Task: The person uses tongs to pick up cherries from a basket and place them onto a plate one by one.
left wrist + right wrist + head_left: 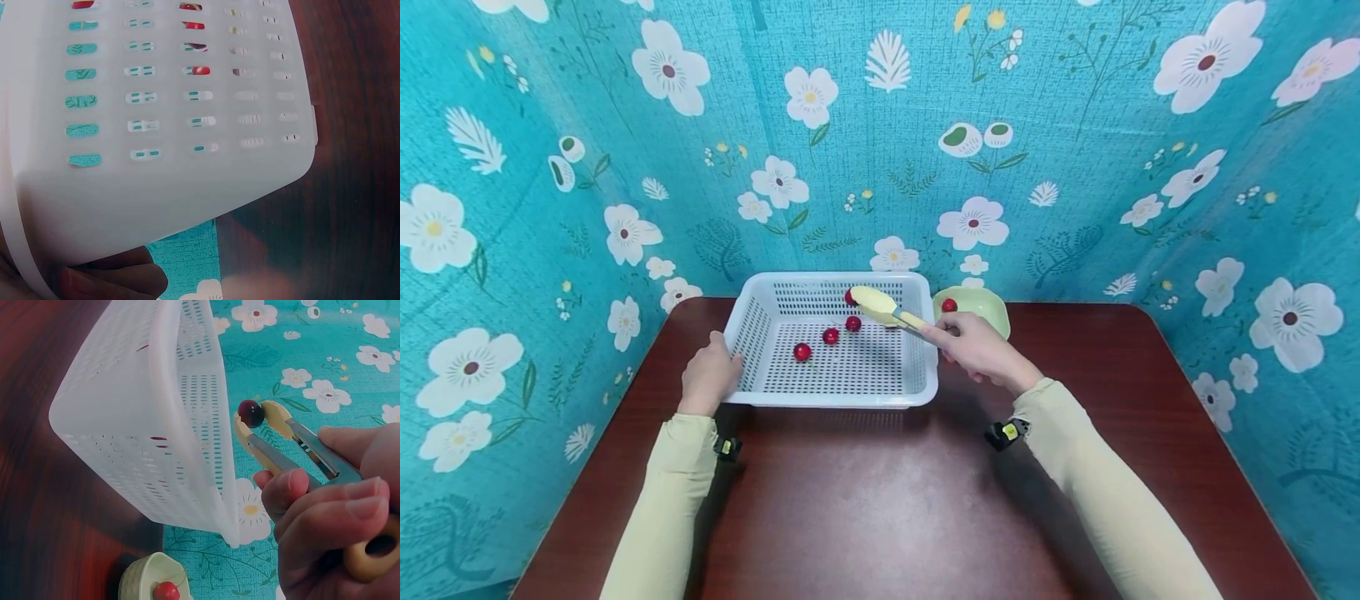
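Note:
My left hand (709, 375) grips the left rim of a white slotted plastic basket (917, 392). In the left wrist view its fingers (125, 275) curl beneath the basket's lip. My right hand (981, 346) holds a pair of yellow-tipped tongs (913, 320) reaching over the basket's right side. A dark red cherry (251, 414) is pinched between the tong tips, above the basket rim in the right wrist view. Three red cherries, one of them nearest the left hand (802, 352), lie on the basket floor. Beside the basket, a light green bowl (994, 310) contains a cherry (949, 306).
The basket and bowl stand at the back of a dark red-brown wooden table (880, 492). A teal flowered cloth (865, 225) hangs close behind and along both sides. A small camera (1006, 433) sits on the right wrist, another (727, 448) on the left.

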### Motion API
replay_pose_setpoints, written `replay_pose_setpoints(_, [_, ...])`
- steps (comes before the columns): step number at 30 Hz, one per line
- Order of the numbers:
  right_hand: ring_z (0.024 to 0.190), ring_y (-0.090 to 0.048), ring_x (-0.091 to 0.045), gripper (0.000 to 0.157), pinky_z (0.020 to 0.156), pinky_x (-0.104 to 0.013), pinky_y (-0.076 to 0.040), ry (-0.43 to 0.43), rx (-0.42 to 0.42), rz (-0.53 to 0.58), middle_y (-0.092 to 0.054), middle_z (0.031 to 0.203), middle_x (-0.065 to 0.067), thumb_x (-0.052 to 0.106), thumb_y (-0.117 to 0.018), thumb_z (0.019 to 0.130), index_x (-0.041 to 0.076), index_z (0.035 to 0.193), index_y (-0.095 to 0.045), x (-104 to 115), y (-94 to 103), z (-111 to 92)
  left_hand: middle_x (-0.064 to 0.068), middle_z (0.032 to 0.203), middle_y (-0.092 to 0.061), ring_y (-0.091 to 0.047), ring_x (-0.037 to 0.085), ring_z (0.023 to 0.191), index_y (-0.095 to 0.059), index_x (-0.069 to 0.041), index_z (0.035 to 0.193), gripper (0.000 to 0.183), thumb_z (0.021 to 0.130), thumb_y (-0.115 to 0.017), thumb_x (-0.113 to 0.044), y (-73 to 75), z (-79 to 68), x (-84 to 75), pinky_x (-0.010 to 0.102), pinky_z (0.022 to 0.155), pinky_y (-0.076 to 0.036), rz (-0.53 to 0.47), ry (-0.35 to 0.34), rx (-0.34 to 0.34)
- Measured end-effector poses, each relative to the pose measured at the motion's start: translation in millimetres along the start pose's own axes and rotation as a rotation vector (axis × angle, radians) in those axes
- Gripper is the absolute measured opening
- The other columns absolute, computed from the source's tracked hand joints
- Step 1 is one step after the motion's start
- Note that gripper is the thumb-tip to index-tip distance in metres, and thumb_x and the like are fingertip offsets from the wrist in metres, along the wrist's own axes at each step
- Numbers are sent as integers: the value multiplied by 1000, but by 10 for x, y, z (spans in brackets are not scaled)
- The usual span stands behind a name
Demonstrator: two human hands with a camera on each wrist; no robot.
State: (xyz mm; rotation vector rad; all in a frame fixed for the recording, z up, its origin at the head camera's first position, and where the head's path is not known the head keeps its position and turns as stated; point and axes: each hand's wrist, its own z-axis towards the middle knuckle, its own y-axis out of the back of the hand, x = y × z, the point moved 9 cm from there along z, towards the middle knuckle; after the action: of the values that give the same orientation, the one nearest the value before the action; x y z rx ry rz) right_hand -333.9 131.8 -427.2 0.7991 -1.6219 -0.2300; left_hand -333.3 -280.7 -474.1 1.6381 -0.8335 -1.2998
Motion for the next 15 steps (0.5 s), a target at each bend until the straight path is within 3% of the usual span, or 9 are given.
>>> replay_pose_setpoints(3, [41,-35,-17,47,38,-28,-33,-4,-2,21,-55,80,-16,50,-62,102,4,111,-65,-21,24,-18,32,106,-63,-69,41,82,-37,10,136,49,104,-56,-21,1,-4,0,55,71,-58,-6,-2,2])
replay_pose_setpoints(15, [42,-34,-17,43,39,-28,-33,-9,1,101,-51,76,-11,53,-60,101,10,104,-61,-154,131,-109,32,106,-63,-70,41,82,-36,10,137,50,104,-56,-21,-8,2,9,56,74,-58,-5,3,0])
